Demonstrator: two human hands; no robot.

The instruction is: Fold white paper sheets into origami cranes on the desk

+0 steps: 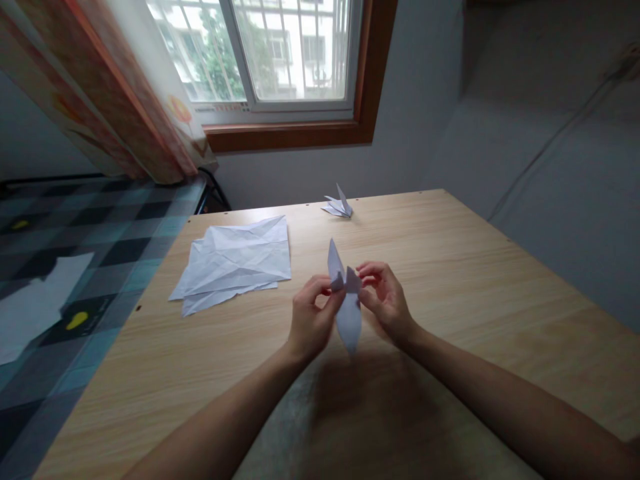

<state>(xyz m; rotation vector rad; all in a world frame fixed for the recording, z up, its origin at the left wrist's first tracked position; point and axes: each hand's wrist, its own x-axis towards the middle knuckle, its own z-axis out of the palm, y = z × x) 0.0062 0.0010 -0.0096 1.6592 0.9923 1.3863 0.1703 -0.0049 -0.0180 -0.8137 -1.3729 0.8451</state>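
Both hands hold a partly folded white paper figure (349, 317) above the wooden table (450, 280). My left hand (311, 320) pinches its left side, fingers closed on the paper. My right hand (385, 300) pinches the right side near the top folds. One pointed flap sticks up between the hands, and a longer rounded flap hangs down toward me. A finished folded paper bird (339, 206) rests near the table's far edge.
A stack of creased white paper sheets (235, 263) lies on the table to the left. Left of the table is a bed with a checked cover (75, 267) and a white sheet on it. A window and curtain are behind.
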